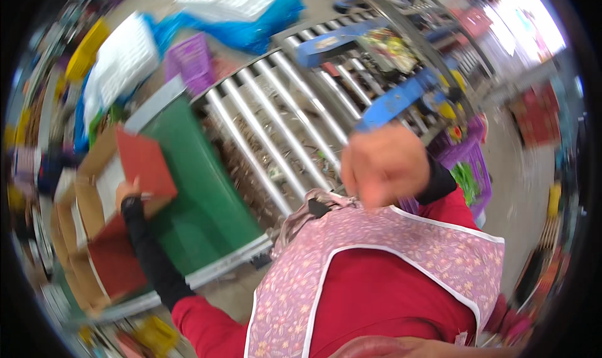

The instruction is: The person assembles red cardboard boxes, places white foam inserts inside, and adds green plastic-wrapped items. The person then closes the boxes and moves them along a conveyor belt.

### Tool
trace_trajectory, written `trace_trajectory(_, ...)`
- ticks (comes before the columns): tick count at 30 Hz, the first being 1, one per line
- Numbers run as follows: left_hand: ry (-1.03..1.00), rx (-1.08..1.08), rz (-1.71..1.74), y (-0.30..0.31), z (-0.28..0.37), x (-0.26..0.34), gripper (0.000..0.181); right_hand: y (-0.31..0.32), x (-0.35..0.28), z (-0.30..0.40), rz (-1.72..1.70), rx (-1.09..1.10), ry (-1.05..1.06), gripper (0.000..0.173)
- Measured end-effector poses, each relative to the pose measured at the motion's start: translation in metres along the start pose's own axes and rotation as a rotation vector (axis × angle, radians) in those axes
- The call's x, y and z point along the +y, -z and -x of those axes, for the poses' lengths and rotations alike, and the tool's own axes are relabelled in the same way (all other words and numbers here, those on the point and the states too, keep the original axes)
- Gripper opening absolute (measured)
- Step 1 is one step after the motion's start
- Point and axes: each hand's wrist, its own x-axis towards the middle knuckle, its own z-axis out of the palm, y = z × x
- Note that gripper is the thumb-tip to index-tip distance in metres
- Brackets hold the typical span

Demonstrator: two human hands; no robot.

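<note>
My left hand (127, 191) grips the edge of a red flap on an open cardboard carton (148, 162). The carton is red outside and brown inside, and a white sheet or lining shows in it. Beside it stands another open carton (117, 259), its near wall red. Both rest on a green conveyor belt (202, 207). Raised in front of my chest, my right hand (388, 165) is blurred by motion, fingers curled. Nothing shows in it, but its inner side is hidden. It hangs above the end of a roller conveyor (282, 132).
Blue guards (400, 101) and a metal frame belong to a machine over the rollers. Purple crates stand at the far side (190, 64) and at right (472, 169). White padded sheets (124, 59) lie on blue plastic film (249, 31). A red carton (536, 115) sits further right.
</note>
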Motion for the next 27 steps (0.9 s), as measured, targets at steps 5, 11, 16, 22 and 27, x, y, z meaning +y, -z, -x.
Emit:
trace_trajectory(5,-0.069,0.176,-0.056,-0.026,-0.018,-0.006,0.051,0.120,0.113,0.111,0.633,0.775,-0.734,0.023)
trace_trajectory(11,-0.443,0.202,-0.186,0.005,0.040,0.056,0.038,0.215,0.226,0.162,1.393,0.491,-0.921,0.038)
trace_trajectory(16,-0.706,0.240,0.216,0.039,0.136,0.164,0.042,0.222,0.280,0.158,1.747,0.088,-0.826,0.023)
trace_trajectory(22,-0.983,0.049,0.089,0.075,0.222,0.311,0.019,0.218,0.287,0.166,1.905,0.179,-0.694,0.011)
trace_trajectory(27,-0.917,-0.067,0.369,0.076,0.257,0.359,0.044,0.223,0.280,0.161,1.774,0.266,-0.644,0.006)
